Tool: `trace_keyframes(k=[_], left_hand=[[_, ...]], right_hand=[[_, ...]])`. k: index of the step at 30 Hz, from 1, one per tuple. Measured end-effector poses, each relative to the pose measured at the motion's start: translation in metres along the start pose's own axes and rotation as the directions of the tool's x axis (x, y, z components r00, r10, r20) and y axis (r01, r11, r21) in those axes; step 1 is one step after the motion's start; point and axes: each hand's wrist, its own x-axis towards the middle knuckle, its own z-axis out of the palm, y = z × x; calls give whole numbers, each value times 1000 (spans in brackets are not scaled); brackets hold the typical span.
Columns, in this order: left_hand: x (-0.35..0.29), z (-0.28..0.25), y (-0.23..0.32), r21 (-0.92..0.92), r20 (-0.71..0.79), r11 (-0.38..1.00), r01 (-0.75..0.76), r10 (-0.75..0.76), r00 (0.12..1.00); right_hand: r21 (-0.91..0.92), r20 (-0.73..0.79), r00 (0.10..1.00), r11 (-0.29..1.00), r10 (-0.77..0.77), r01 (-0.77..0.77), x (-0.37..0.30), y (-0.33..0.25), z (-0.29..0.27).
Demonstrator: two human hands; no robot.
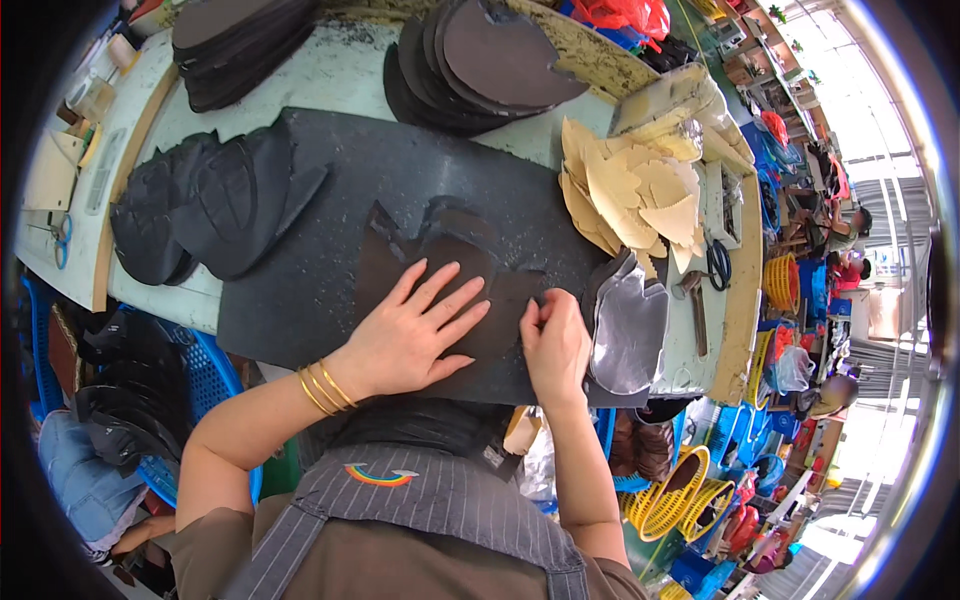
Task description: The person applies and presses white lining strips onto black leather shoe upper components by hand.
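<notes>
My left hand (412, 340), with its fingers spread, lies on a dark brown, leather-like cut piece (460, 258) with a notched outline. My right hand (557, 345) is closed in a pinch at the right edge of that piece. Both are over a large black mat (300, 320) on the table. Just right of my right hand lies a small stack of dark curved pieces with a shiny top (628, 325). Whatever lies under my left palm and between my right fingertips is hidden.
Black moulded pieces (235, 205) lie at the mat's left. Stacks of dark cut pieces (500, 50) stand at the back. Tan zigzag-edged pieces (625, 190) are at right, near a hammer (697, 310) and dark-handled scissors (718, 265). A blue basket (205, 360) stands below left.
</notes>
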Motion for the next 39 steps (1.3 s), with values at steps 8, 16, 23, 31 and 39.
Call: trace_keyframes(k=[8,16,23,31,39], left_hand=[[-26,-8,-15,120,-188,957,265,-240,952],[-49,-16,-54,-111,-371,941,320,-338,865],[-124,-75,-115,-69,-461,736,673,-622,633],[-85,-55,-37,2,-652,897,443,-334,681],[-57,-95,12,-922,-338,240,-304,-883,326]], right_hand=[[63,226,726,753,-650,655,14,-62,22],[-180,242,771,754,-589,632,60,-59,37],[442,176,822,789,-542,426,30,-102,31],[814,581,791,157,-190,-560,49,-173,101],[885,464,796,181,-388,-428,17,-158,5]])
